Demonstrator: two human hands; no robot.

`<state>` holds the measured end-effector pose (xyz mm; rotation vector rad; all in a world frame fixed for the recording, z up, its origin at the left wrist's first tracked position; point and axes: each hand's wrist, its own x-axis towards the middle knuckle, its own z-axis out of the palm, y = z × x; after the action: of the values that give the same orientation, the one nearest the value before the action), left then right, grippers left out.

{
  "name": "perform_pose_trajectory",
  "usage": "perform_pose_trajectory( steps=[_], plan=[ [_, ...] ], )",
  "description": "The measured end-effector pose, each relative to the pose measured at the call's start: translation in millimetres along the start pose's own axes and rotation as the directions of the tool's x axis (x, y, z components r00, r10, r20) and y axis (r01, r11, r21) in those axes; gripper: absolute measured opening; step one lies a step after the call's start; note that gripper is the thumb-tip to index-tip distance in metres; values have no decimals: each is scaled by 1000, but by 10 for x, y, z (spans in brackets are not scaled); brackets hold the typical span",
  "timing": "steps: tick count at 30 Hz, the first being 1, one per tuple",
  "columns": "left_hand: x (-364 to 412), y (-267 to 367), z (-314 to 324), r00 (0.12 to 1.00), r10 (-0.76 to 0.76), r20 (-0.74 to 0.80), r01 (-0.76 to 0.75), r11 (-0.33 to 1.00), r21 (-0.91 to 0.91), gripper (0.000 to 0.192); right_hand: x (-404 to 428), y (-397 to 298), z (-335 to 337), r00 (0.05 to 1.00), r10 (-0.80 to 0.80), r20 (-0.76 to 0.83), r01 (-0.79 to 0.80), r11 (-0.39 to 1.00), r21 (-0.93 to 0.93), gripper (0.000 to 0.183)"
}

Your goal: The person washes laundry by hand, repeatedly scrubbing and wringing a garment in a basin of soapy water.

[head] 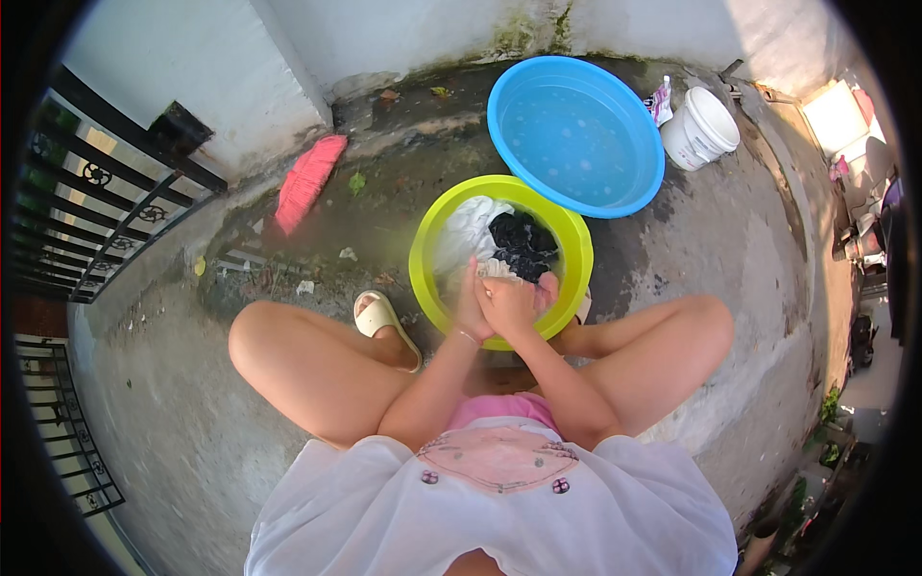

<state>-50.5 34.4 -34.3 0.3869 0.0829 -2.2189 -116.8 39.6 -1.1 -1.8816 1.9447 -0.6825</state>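
In front of me a yellow-green plastic basin (pixel 428 288) holds wet laundry. A white garment (pixel 468 225) lies at its left, a black garment (pixel 524 241) at its right, and a pink cloth (pixel 547 286) near the right wall. My left hand (pixel 470 306), with a thin bracelet at the wrist, presses flat against my right hand (pixel 508 302) over the near half of the basin. Cream cloth (pixel 495 269) bunches out just beyond the curled right fingers, which appear to grip it. The left palm and whatever lies between the hands are hidden.
A blue basin (pixel 569 137) of cloudy water overlaps the far rim of the yellow-green one. Beside it stand a white bucket (pixel 700 129) and a plastic pouch (pixel 659 102). Pink broom bristles (pixel 310 183) lie on wet concrete (pixel 403 162). A black metal gate (pixel 108 194) is at left.
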Motion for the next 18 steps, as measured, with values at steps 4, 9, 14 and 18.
perform_pose_trajectory(
  steps=[4,9,14,18],
  plan=[
    [7,141,157,989,-79,-124,70,995,-78,41,-225,-352,-112,935,-352,36,338,918,209,35],
    [71,90,-76,985,-123,-124,112,990,-89,31,-4,-154,-88,878,-414,-242,476,814,333,32],
    [108,19,103,966,25,-256,12,990,143,21,193,263,76,967,94,-235,1,927,374,26],
    [310,-108,-327,910,151,-387,-89,981,175,21,183,418,187,945,323,-43,-250,804,540,27]
  ],
)
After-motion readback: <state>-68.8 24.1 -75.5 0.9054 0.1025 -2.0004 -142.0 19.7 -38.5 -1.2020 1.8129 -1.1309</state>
